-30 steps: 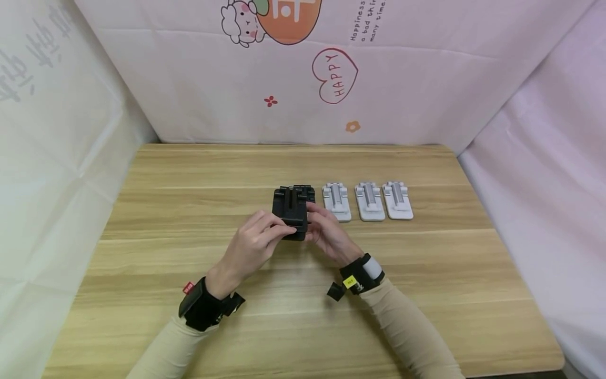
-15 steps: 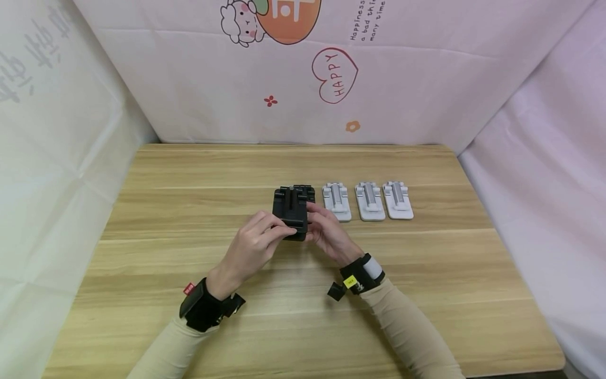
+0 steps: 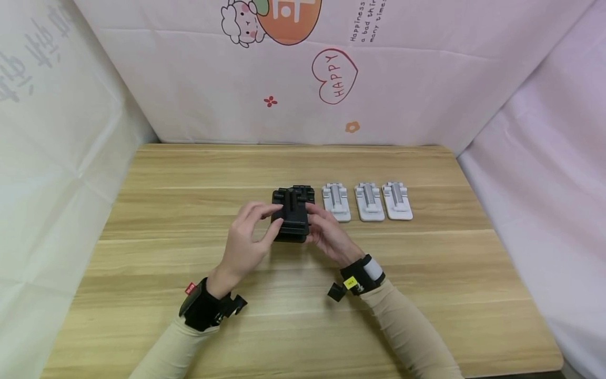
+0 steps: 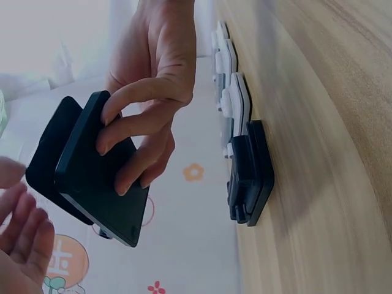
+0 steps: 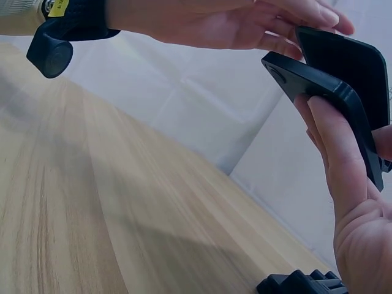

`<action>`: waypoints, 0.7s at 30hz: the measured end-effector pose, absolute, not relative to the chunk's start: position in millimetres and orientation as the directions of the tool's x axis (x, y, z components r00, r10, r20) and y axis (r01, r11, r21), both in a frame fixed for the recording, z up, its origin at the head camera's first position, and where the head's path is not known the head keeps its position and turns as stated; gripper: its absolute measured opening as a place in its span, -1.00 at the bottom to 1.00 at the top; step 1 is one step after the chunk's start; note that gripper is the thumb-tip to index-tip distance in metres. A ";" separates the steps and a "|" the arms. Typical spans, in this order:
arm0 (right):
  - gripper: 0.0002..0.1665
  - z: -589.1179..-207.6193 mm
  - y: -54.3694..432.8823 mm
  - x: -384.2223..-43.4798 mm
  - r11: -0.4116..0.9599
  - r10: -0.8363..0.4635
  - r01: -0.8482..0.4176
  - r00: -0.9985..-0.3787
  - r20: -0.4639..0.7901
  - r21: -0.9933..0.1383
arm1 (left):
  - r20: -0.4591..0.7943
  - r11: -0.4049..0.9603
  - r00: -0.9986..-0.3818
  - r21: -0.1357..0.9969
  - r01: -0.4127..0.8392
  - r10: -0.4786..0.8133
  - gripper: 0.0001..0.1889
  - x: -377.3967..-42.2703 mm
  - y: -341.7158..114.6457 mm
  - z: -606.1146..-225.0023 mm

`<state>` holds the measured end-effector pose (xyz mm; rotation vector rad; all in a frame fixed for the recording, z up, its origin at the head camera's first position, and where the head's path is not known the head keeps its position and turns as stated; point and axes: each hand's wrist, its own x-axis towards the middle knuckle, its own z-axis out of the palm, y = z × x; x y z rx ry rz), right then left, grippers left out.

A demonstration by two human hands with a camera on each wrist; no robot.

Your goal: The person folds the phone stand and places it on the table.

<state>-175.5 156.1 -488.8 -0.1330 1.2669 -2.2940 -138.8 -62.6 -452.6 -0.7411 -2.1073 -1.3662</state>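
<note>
A black folding phone stand (image 3: pixel 294 211) is held above the table, its top plate tilted partly away from the base in both wrist views. My right hand (image 3: pixel 330 235) grips the base (image 4: pixel 101 180), fingers across its underside and the thumb at its edge. At the stand's left side is my left hand (image 3: pixel 246 239), thumb and fingers spread apart beside the top plate (image 5: pixel 352 76). Whether its fingertips touch the plate I cannot tell. A second black phone stand (image 4: pixel 251 174) lies folded on the table, mostly hidden behind the held one in the head view.
Three white phone stands (image 3: pixel 336 202) lie folded in a row to the right of the black ones. All rest on a wooden table (image 3: pixel 199 173). White printed cloth (image 3: pixel 416 95) hangs behind the table and at both sides.
My left hand has let go of the stand's lower edge, its thumb and fingers parting and shifting slightly left. The top plate now stands a little raised from the base. The right hand keeps its hold.
</note>
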 end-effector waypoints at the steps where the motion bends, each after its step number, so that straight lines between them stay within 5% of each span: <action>1: -0.35 -489.1 156.0 -175.4 -0.433 -0.480 0.385 -0.864 -0.153 -0.815 | 0.666 0.338 -0.732 0.662 0.669 0.145 -0.69 -139.7 -62.8 -452.9; 5: -0.37 -490.5 155.6 -175.1 -0.442 -0.487 0.385 -0.862 -0.144 -0.810 | 0.560 0.352 -0.825 0.758 0.548 0.078 -0.60 -142.5 -64.2 -454.2; 11: -0.40 -493.3 155.9 -175.2 -0.435 -0.483 0.386 -0.863 -0.151 -0.814 | 0.221 0.311 -0.974 0.923 0.227 0.053 -0.41 -145.4 -69.0 -457.3; 21: -0.39 -493.6 155.7 -174.9 -0.383 -0.466 0.379 -0.867 -0.178 -0.843 | -0.190 0.139 -0.961 0.977 -0.164 0.203 -0.31 -154.3 -75.5 -461.5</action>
